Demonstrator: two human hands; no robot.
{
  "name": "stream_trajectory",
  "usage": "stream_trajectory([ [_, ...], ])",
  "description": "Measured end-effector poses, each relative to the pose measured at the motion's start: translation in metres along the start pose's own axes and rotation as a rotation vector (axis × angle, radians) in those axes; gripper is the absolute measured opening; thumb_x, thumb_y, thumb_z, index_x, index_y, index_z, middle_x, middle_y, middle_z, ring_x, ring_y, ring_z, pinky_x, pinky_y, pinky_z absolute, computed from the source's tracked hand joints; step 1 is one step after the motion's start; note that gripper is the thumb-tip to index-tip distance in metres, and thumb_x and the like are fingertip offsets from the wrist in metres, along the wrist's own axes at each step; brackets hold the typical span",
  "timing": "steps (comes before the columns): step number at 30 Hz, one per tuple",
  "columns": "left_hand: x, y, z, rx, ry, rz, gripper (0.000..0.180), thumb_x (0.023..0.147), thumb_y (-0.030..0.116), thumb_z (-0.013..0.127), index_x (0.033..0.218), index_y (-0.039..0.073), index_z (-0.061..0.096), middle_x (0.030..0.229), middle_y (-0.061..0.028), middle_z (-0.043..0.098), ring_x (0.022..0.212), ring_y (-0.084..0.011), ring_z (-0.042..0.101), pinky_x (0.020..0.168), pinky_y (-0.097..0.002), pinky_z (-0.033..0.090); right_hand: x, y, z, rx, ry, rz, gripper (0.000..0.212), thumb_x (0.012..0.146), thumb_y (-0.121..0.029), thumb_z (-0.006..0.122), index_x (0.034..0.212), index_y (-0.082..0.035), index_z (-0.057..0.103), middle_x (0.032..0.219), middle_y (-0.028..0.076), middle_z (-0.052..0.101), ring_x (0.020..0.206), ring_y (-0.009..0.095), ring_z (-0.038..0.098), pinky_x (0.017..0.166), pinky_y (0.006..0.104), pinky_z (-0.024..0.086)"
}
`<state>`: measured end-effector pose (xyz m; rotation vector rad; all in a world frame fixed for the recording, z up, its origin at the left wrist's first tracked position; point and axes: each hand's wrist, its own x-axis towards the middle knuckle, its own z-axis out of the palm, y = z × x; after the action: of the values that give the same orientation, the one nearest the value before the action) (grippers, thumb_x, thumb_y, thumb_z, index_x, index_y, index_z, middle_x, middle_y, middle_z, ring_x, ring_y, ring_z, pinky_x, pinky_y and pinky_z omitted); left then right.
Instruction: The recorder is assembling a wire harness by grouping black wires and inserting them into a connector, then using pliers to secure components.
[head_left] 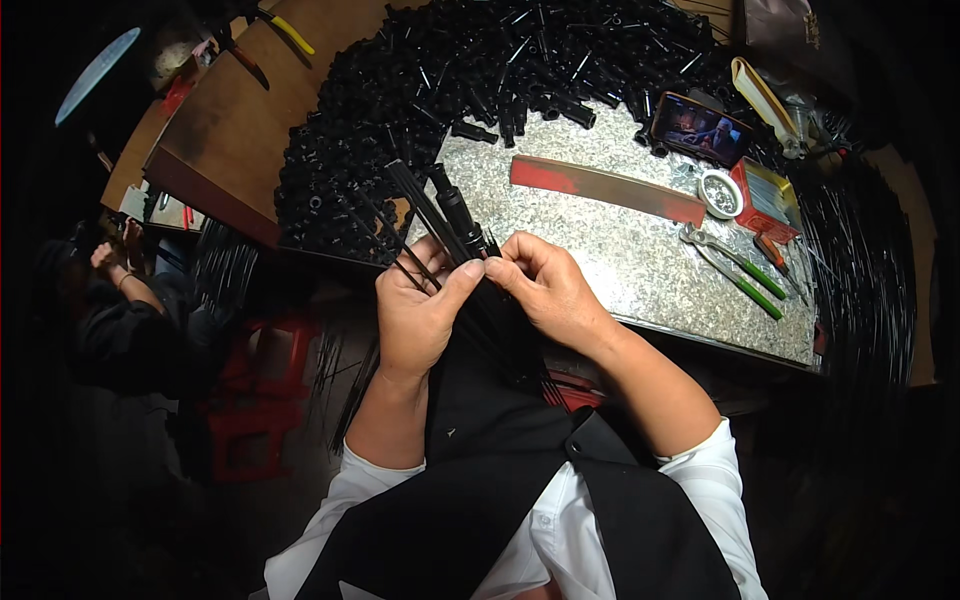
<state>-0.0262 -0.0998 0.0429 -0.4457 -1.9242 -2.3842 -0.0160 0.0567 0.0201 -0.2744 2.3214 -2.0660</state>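
A speckled grey metal worktop (620, 250) carries a red flat strip (605, 188); behind it black plastic tubes (480, 60), right of it green-handled pliers (735, 268).

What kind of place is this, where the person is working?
Probably a small workshop for hand assembly. A big heap of black plastic parts covers the metal-topped bench, green-handled pliers lie ready, and both hands hold thin black rods.
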Motion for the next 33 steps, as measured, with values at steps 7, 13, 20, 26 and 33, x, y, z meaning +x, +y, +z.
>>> stream_trajectory([
  [7,-0.002,-0.004,-0.003,-0.001,-0.011,0.008,0.024,0.085,0.000,0.061,0.108,-0.009,0.058,0.097,-0.0091,0.064,0.086,-0.0108,0.060,0.078,-0.0222,0.048,0.000,-0.004,0.002,0.089,-0.032,-0.032,0.023,0.091,-0.021,0.061,0.076,-0.005,0.053,0.065,-0.006,0.043,0.061,0.003,0.037,0.053,0.0207,0.033],
  [13,-0.003,-0.008,-0.001,-0.015,0.026,0.041,0.024,0.087,0.001,0.060,0.108,-0.009,0.057,0.099,-0.0089,0.064,0.089,-0.0108,0.059,0.080,-0.0233,0.047,0.001,-0.007,0.004,0.101,-0.024,0.009,0.024,0.090,-0.021,0.062,0.075,-0.006,0.053,0.065,-0.006,0.044,0.061,0.002,0.037,0.053,0.0206,0.032],
  [20,-0.005,0.000,0.001,0.021,-0.007,0.031,0.021,0.086,0.000,0.060,0.106,-0.007,0.060,0.096,-0.0078,0.065,0.085,-0.0099,0.060,0.078,-0.0226,0.048,0.001,-0.002,0.000,0.172,-0.080,0.054,0.026,0.089,-0.023,0.064,0.074,-0.007,0.052,0.065,-0.006,0.047,0.060,0.002,0.038,0.051,0.0198,0.031],
  [26,-0.007,-0.003,0.001,-0.039,0.011,0.049,0.019,0.085,0.000,0.061,0.104,-0.007,0.061,0.093,-0.0085,0.066,0.084,-0.0104,0.061,0.076,-0.0233,0.048,-0.002,-0.005,-0.002,0.161,-0.125,0.083,0.026,0.088,-0.025,0.065,0.074,-0.007,0.053,0.063,-0.006,0.049,0.058,0.002,0.040,0.051,0.0192,0.032],
  [33,-0.008,0.000,-0.005,-0.116,-0.043,0.025,0.023,0.084,-0.001,0.062,0.106,-0.008,0.060,0.095,-0.0109,0.066,0.086,-0.0142,0.062,0.080,-0.0261,0.049,-0.002,-0.005,-0.007,0.231,-0.205,0.173,0.027,0.087,-0.028,0.067,0.073,-0.009,0.054,0.064,-0.006,0.049,0.057,0.002,0.043,0.052,0.0180,0.034],
])
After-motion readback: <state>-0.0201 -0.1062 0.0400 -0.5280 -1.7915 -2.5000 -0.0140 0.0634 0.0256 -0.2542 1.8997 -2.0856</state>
